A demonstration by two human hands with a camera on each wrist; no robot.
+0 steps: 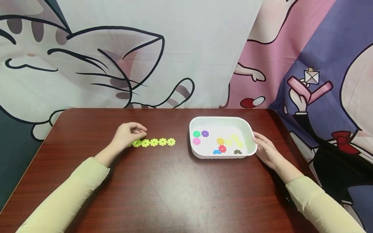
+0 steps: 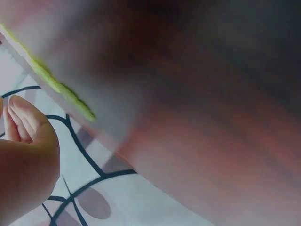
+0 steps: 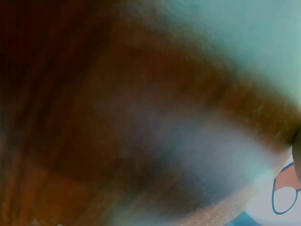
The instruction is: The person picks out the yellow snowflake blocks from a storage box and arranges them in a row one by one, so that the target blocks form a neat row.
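Note:
My left hand (image 1: pixel 129 133), fingers loosely bent, is at the left part of a row of yellow-green flower-shaped discs (image 1: pixel 154 142) and covers some of them. Nothing shows between its thumb and fingers. In the left wrist view the row (image 2: pixel 61 88) appears edge-on as a strip, apart from the left hand (image 2: pixel 30 155). At the right end of a white plastic tray (image 1: pixel 221 122), my right hand (image 1: pixel 268 152) holds the rim with its fingertips. Inside the tray lie several flower discs in different colours, among them a purple disc (image 1: pixel 205 133) and a red disc (image 1: pixel 222 149).
Both the row and the tray are on a dark reddish-brown table (image 1: pixel 163 194). Behind it hangs a cartoon-printed cloth (image 1: pixel 180 64), close to the table's far edge. The right wrist view is mostly blurred.

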